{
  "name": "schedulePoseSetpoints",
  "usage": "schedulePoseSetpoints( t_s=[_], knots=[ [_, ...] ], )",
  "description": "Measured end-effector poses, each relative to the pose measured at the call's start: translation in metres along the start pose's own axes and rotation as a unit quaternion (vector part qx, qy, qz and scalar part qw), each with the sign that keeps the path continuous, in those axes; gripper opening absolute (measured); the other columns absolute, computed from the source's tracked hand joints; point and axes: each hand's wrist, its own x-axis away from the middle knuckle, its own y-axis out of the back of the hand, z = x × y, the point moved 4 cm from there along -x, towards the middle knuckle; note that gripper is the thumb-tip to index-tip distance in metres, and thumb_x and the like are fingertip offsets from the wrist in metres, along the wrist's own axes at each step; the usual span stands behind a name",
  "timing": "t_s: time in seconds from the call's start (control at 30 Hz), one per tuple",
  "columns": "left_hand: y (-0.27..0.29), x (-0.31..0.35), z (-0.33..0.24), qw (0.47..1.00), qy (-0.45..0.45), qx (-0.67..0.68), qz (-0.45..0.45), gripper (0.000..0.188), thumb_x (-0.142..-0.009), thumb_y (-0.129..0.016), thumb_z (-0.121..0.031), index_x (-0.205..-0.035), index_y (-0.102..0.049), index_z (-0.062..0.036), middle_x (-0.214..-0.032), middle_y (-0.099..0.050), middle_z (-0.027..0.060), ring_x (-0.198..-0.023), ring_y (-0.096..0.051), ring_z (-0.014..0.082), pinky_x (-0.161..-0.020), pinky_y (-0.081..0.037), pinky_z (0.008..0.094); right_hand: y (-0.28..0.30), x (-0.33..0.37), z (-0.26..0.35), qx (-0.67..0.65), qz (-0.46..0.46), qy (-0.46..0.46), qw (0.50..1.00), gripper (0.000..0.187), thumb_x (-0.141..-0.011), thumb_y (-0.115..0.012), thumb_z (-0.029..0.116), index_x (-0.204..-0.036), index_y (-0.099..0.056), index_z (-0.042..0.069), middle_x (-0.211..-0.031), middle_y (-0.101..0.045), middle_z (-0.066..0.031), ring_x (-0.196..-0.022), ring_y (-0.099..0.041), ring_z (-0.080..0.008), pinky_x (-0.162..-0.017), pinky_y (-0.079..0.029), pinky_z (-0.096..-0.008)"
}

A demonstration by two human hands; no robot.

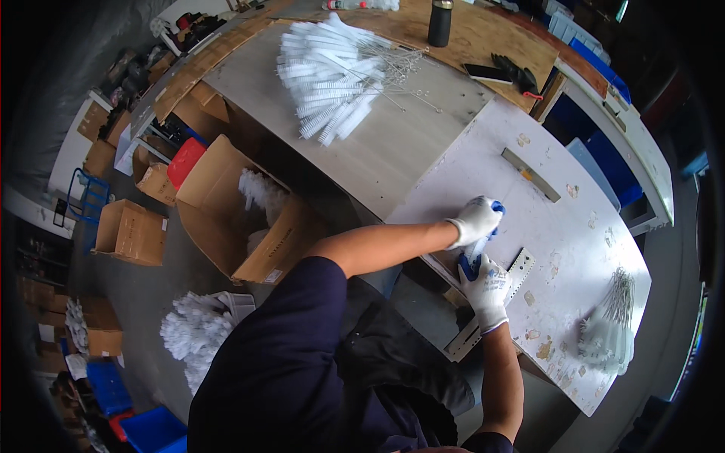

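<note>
1. Left hand (477,221), in a white glove with blue-coated fingers: it lies at twelve o'clock from its partner, fingers curled; whether they grip anything cannot be told.
2. Right hand (487,291), similarly gloved: its fingers close on a narrow whitish strip (475,248).
3. The strip lies between the hands, near the edge of a pale, scuffed tabletop (457,177).
4. Perforated pale metal bar (522,269): it passes behind the right hand, one end showing at two o'clock from it.
5. Remaining objects, read from the strip: a flat grey metal bar (531,175), one o'clock; a heap of white-bristled, wire-stemmed brushes (332,68), eleven o'clock; a smaller bundle of white-bristled, wire-stemmed brushes (608,340), four o'clock; an open brown cardboard box (210,225) holding white bristled pieces (260,192), nine o'clock.
</note>
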Motion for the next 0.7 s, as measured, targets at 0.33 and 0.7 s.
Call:
schedulePoseSetpoints(
  t_s=[0.33,0.7],
  knots=[
    [0.302,-0.051,-0.117,0.567,-0.302,-0.717,-0.269,0.035,-0.088,-0.063,-0.020,-0.123,-0.065,-0.0151,-0.128,-0.059,0.0136,-0.122,-0.054,0.0318,-0.099,-0.043,0.0524,-0.007,0.006,0.009,-0.003,-0.106,0.004,0.994,0.039,-0.080,-0.077,0.038,-0.098,-0.063,0.006,-0.091,-0.068,-0.0137,-0.086,-0.068,-0.0334,-0.078,-0.053,-0.0457],
    [0.395,-0.089,-0.104,0.434,-0.120,-0.884,-0.122,0.036,-0.094,-0.055,-0.021,-0.129,-0.066,-0.0209,-0.134,-0.060,0.0097,-0.137,-0.045,0.0293,-0.118,-0.023,0.0597,-0.002,0.015,0.003,-0.053,-0.159,0.067,0.984,0.045,-0.071,-0.079,0.028,-0.104,-0.061,0.003,-0.094,-0.063,-0.0147,-0.089,-0.064,-0.0348,-0.077,-0.052,-0.0469]
  ],
)
